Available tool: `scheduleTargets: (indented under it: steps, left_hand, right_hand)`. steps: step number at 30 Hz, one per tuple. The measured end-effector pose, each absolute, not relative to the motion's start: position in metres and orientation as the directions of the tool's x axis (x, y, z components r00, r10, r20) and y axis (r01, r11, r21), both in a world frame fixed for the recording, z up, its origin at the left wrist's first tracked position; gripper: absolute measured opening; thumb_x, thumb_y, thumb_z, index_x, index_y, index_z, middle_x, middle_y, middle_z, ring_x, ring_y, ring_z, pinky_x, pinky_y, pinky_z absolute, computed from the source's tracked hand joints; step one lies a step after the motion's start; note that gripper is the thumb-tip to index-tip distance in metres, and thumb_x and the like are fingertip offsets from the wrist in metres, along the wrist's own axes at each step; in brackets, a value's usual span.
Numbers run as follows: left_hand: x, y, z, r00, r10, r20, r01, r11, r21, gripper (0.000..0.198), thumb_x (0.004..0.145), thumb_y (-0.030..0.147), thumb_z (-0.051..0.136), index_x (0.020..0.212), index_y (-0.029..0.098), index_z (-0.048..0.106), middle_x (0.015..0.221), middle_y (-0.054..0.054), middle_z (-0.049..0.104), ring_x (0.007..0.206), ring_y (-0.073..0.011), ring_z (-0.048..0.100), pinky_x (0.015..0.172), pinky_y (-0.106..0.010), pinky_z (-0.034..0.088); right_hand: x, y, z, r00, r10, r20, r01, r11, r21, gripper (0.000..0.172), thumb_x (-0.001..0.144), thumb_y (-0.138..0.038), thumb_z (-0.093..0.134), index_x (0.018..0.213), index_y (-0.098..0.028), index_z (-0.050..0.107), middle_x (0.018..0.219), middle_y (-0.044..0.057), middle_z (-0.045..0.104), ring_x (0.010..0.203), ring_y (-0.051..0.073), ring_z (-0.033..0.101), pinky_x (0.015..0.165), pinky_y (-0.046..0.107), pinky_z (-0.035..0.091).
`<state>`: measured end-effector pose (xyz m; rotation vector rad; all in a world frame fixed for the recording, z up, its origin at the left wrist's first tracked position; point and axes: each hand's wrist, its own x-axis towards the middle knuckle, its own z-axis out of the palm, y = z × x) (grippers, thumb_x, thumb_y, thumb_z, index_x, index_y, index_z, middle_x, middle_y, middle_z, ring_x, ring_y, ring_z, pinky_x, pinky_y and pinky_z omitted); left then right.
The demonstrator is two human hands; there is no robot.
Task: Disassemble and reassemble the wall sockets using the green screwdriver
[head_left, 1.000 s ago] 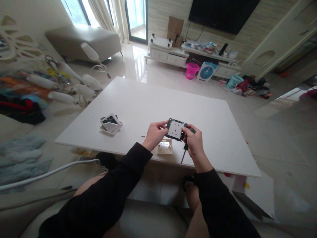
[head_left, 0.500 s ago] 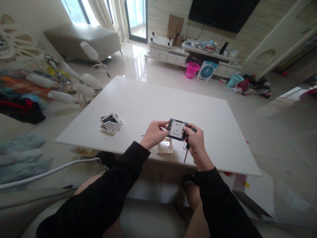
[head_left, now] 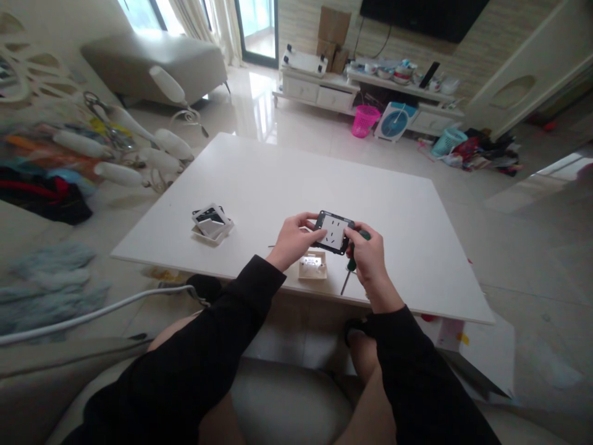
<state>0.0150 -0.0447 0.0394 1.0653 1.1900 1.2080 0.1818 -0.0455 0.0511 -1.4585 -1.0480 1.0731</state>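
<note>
Between my two hands is a wall socket (head_left: 334,233), a white face with dark slots set in a black frame. My left hand (head_left: 297,238) pinches its left side, thumb on the white face. My right hand (head_left: 367,252) grips the right edge and also keeps a screwdriver (head_left: 352,264) with a green handle in its fingers, the shaft pointing down. Just below the socket, a cream mounting box (head_left: 312,266) lies on the table near its front edge, open side up.
A white table (head_left: 278,173) spreads before me. On its left lies a stack of white and black frames and plates (head_left: 212,224). A thin dark item pokes out beside my left wrist. Left of the table is a lamp with white shades (head_left: 160,159). A pink basket (head_left: 365,120) stands beyond.
The view has tilted slightly downward. My left thumb has slid further onto the white socket face. Both hands still hold the socket, and the screwdriver stays in my right hand.
</note>
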Motion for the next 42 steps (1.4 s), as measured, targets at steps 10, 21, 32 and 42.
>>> scheduleTargets:
  steps: [10,21,32,42]
  left_hand:
    - [0.017,-0.041,0.032,-0.162,0.987,-0.013,-0.109,-0.005,0.994,0.028,0.075,0.018,0.084,0.097,0.015,0.066,0.075,0.001,0.066,0.062,-0.0104,0.062,0.06,-0.023,0.053]
    - [0.014,-0.042,0.032,-0.086,0.993,-0.076,-0.027,0.074,0.997,0.024,0.074,0.008,0.079,0.09,0.015,0.064,0.078,0.002,0.065,0.056,-0.0076,0.06,0.057,-0.022,0.052]
    - [0.012,-0.042,0.025,-0.088,0.99,-0.107,0.107,0.117,0.987,0.022,0.074,0.013,0.081,0.09,0.015,0.066,0.087,-0.003,0.068,0.064,-0.011,0.062,0.061,-0.025,0.055]
    - [0.01,-0.041,0.023,-0.102,0.994,-0.039,0.234,0.062,0.97,0.021,0.072,0.013,0.079,0.084,0.017,0.062,0.084,-0.002,0.067,0.072,-0.0142,0.064,0.064,-0.025,0.053]
  right_hand:
    - [0.18,-0.051,0.051,0.057,0.888,0.456,0.556,0.351,-0.753,0.053,0.088,-0.028,0.06,0.14,-0.029,0.059,0.132,0.011,0.066,0.121,0.026,0.063,0.1,0.047,0.058]
    - [0.187,-0.044,0.043,0.071,0.994,0.088,0.488,0.042,-0.872,0.044,0.081,-0.031,0.065,0.124,-0.023,0.064,0.1,0.006,0.072,0.076,0.02,0.065,0.076,0.039,0.057]
    - [0.188,-0.045,0.041,0.029,0.993,0.11,0.567,0.074,-0.82,0.038,0.08,-0.029,0.063,0.118,-0.023,0.063,0.092,0.003,0.068,0.077,0.019,0.063,0.076,0.035,0.051]
    - [0.187,-0.045,0.04,0.013,0.994,0.111,0.581,0.083,-0.81,0.037,0.079,-0.025,0.061,0.116,-0.024,0.062,0.09,0.001,0.066,0.076,0.018,0.062,0.074,0.034,0.049]
